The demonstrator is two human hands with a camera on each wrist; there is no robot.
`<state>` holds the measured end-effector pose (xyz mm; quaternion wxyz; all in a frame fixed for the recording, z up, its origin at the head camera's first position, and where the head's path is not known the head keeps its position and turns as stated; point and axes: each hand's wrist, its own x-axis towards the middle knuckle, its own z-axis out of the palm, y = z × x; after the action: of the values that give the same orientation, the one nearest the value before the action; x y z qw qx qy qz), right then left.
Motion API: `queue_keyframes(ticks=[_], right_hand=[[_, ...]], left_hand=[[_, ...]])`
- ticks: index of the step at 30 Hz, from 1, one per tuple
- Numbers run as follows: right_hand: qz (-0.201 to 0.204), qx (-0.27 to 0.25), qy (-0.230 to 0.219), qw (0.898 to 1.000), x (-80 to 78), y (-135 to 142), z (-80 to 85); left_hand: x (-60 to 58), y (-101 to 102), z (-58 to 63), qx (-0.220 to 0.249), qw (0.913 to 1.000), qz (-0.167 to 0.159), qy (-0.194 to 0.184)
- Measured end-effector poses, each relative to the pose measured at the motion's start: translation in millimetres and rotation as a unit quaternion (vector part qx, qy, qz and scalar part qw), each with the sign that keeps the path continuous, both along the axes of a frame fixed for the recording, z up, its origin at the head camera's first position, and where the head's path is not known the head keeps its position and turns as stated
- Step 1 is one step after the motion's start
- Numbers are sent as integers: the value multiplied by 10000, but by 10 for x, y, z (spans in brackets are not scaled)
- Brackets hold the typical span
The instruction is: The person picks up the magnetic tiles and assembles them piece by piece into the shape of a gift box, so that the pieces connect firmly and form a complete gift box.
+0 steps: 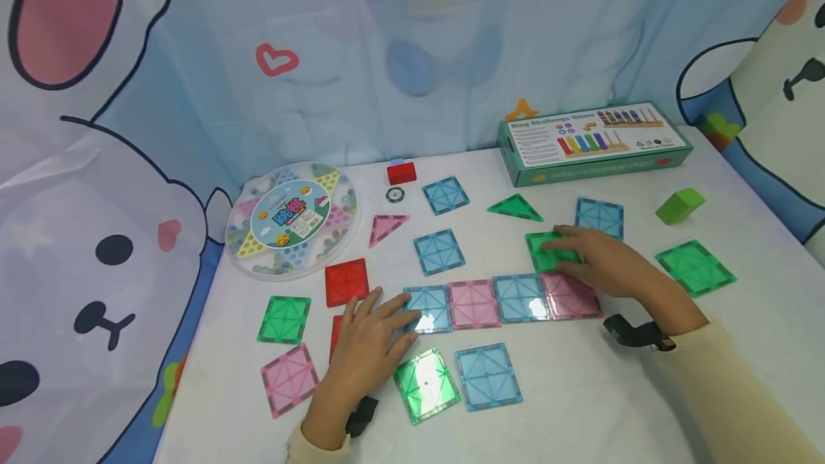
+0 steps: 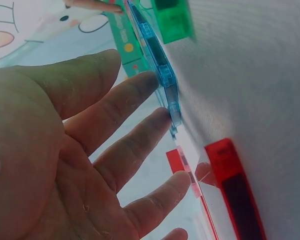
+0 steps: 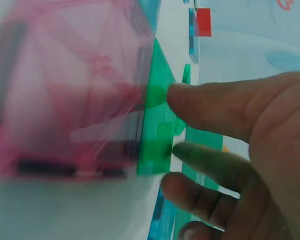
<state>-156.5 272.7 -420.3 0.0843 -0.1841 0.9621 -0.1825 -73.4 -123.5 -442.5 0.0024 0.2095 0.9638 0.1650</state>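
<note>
Several square magnetic tiles form a joined row, alternating blue and pink. At its left end, my left hand (image 1: 367, 342) has spread fingers, with fingertips at the edge of the blue tile (image 1: 428, 308), also seen edge-on in the left wrist view (image 2: 162, 75). My right hand (image 1: 602, 260) reaches over a green square tile (image 1: 538, 255), its fingertips on the tile. That tile lies against the back of the row, beside the right-end pink tile (image 1: 573, 299). In the right wrist view, thumb and fingers extend to the green tile (image 3: 157, 120) behind the pink one. A red tile is partly hidden by my left hand.
Loose square tiles lie around, including a red one (image 1: 346, 282), a blue one (image 1: 488, 377) and a green one (image 1: 696, 268). Behind stand a round Chinese checkers-style board (image 1: 348, 228) and a Ring Challenge Game box (image 1: 599, 170). A green block (image 1: 679, 206) sits right.
</note>
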Motion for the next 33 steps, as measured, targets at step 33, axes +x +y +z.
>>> queue_keyframes(ticks=[33], right_hand=[[82, 77, 842, 9964, -112, -548, 247]], left_hand=[[4, -54, -32, 42, 9999, -61, -111]])
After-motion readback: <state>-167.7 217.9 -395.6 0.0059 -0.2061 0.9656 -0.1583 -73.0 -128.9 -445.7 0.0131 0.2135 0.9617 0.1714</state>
